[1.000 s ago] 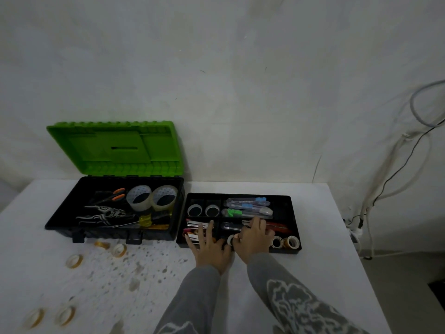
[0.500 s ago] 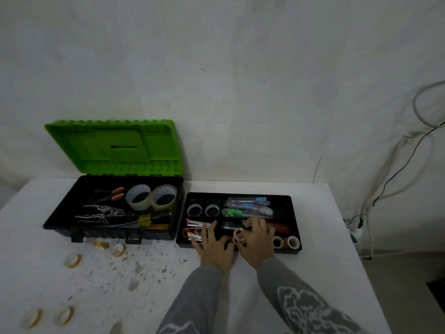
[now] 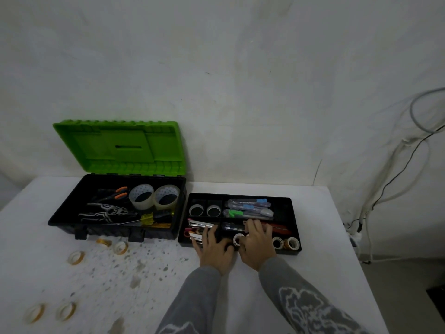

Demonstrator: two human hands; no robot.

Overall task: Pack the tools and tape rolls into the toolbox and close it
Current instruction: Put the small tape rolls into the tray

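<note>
Looked down on a white table with a speckled patch, set against a pale wall. Found at its far left a black plastic toolbox with a bright green lid, opened wide, with hand tools and two wide clear tape rolls inside. Found just beside it, on the right, a shallow black plastic insert tray, divided into compartments and filled with utility knives and small tapes. Judged this tray light and stiff, yet loaded with loose pieces. Likely to spill if tilted, so best taken by both short ends and kept level on the way into the toolbox.

Saw two grey-sleeved arms reaching forward side by side. Noted the left hand lying flat on the front left part of the tray, fingers straight and spread, gripping nothing. Noted the right hand over the front middle, fingers loosely bent; could not tell a true pinch from a mere touch on the small white tape roll lying between the two hands. Counted five small yellowish tape rolls not yet packed, on the table in front of the toolbox: light rigid rings, prone to roll, easiest pinched through the hole.
</note>
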